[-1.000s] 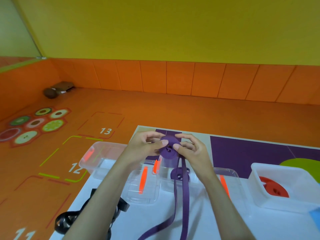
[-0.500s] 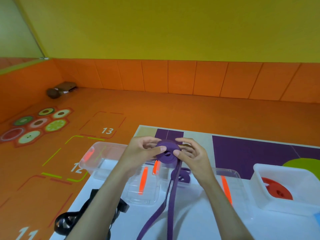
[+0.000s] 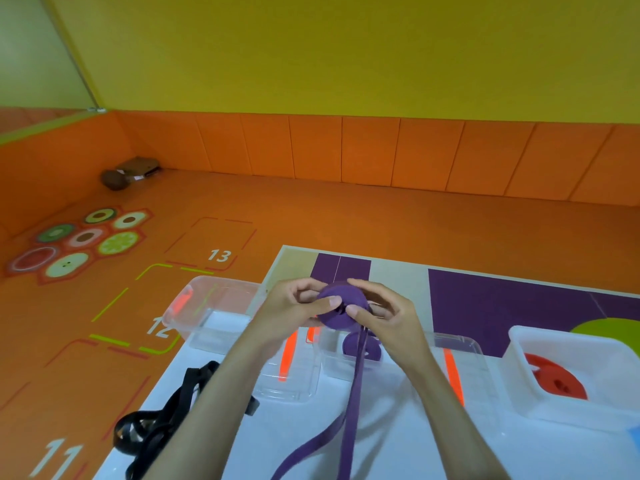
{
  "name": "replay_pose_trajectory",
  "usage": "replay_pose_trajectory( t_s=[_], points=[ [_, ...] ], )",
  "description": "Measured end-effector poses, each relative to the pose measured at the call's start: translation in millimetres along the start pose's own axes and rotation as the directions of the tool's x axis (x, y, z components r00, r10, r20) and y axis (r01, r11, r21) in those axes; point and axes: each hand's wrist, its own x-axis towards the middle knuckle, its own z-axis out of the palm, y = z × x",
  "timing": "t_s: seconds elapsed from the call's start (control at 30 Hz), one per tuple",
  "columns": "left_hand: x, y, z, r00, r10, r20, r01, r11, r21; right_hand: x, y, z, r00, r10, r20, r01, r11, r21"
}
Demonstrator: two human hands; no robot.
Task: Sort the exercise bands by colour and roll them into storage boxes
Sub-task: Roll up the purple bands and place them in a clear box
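While the winding is only part done, a person's left hand (image 3: 294, 306) and right hand (image 3: 384, 317) pinch a purple band roll (image 3: 341, 306) between them above the table (image 3: 398, 445). Each thumb is pressed flat on the coil's near face and the fingers are curled round its far side, so neither hand is spread. From the coil's lower edge the loose tail (image 3: 349, 410) hangs in two strands, running down and toward the person.

To finish well, the thumbs should probably pin the coil flat as it turns, with the tail fed under light tension and its two strands stacked edge to edge. Slack would likely let the roll cone out or spring loose.

Directly beneath the grip sits a clear box (image 3: 464, 341), already holding a second purple roll (image 3: 372, 353). Well to the right of the grip a white box (image 3: 568, 344) holds a red roll (image 3: 557, 381). Below and left of the grip, unrolled black bands (image 3: 162, 420) lie in a heap on the table.
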Motion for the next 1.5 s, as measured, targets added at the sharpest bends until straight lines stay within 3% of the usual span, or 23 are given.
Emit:
replay_pose_trajectory(
  t_s=[0.1, 0.2, 0.27, 0.4, 0.47, 0.53, 0.7, 0.77, 0.9, 0.97, 1.03, 1.13, 1.2, 1.4, 1.5],
  points=[
    [-3, -10, 9, 0.998, -0.055, -0.020, 0.054, 0.997, -0.056, -2, 3, -3, 0.999, 0.039, -0.029, -0.037, 0.998, 0.060],
    [-5, -5, -2, 0.990, -0.118, 0.072, 0.100, 0.970, 0.220, -1, 2, -14, 0.993, 0.082, 0.088, -0.076, 0.995, -0.067],
    [-5, 1, -8, 0.988, -0.121, 0.094, 0.088, 0.952, 0.294, 1, -1, -15, 0.982, 0.125, 0.142, -0.113, 0.989, -0.090],
    [-11, -2, -1, 0.996, -0.083, 0.017, 0.081, 0.994, 0.072, -1, 0, -5, 0.998, 0.045, 0.044, -0.043, 0.997, -0.065],
    [-14, -11, 5, 0.997, -0.060, -0.040, 0.058, 0.998, -0.038, -6, 4, 2, 0.999, 0.041, -0.012, -0.040, 0.999, 0.034],
    [-16, -17, 8, 0.998, -0.053, -0.041, 0.051, 0.997, -0.056, -10, 8, 2, 0.999, 0.046, -0.019, -0.045, 0.997, 0.064],
    [-11, -11, -8, 0.996, -0.027, 0.085, 0.005, 0.968, 0.249, -8, 4, -8, 0.968, 0.049, 0.244, -0.021, 0.993, -0.116],
    [-10, -7, -11, 0.997, -0.041, 0.068, 0.026, 0.978, 0.208, -6, 6, -2, 0.975, 0.063, 0.215, -0.032, 0.988, -0.149],
    [-14, -15, -2, 0.997, -0.044, -0.068, 0.038, 0.995, -0.093, -13, 13, 15, 0.997, 0.077, 0.008, -0.077, 0.997, 0.004],
    [-16, -23, 2, 0.993, -0.049, -0.107, 0.033, 0.989, -0.146, -14, 17, 14, 0.998, 0.063, -0.024, -0.062, 0.997, 0.049],
    [-18, -24, 0, 0.995, -0.066, -0.074, 0.061, 0.996, -0.068, -12, 18, 7, 0.997, 0.073, 0.026, -0.073, 0.997, 0.035],
    [-19, -17, -7, 0.992, -0.122, 0.036, 0.116, 0.984, 0.132, -6, 13, -2, 0.967, 0.120, 0.226, -0.116, 0.993, -0.033],
    [-17, -15, -10, 0.990, -0.127, 0.055, 0.118, 0.983, 0.137, -4, 11, -1, 0.953, 0.127, 0.276, -0.114, 0.991, -0.065],
    [-18, -30, 2, 0.988, -0.123, -0.095, 0.099, 0.970, -0.223, -14, 21, 21, 0.996, 0.073, -0.052, -0.069, 0.995, 0.067],
    [-20, -30, 1, 0.993, -0.108, -0.057, 0.098, 0.983, -0.156, -12, 27, 13, 0.996, 0.084, -0.002, -0.084, 0.996, 0.027]
  ],
)
